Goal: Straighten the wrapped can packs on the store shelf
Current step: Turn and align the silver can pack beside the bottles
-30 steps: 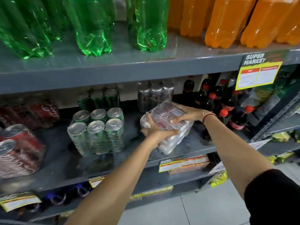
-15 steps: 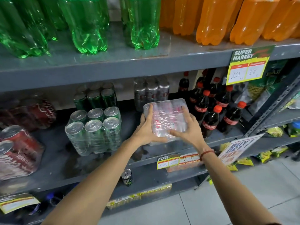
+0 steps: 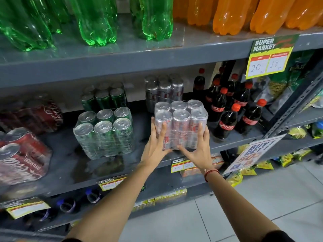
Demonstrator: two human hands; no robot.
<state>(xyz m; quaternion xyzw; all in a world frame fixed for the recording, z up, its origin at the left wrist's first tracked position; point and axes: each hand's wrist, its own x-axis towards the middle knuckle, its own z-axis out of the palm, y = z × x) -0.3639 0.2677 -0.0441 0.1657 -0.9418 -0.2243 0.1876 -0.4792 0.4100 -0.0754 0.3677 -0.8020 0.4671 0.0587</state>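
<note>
Silver can pack (image 3: 180, 124): being squared up, standing upright on shelf (image 3: 70, 165) edge.
Left hand (image 3: 154, 145) and right hand (image 3: 198, 148) fingers are gripping its front corners, keeping it clear of cola bottles (image 3: 227, 119) just beside.
</note>
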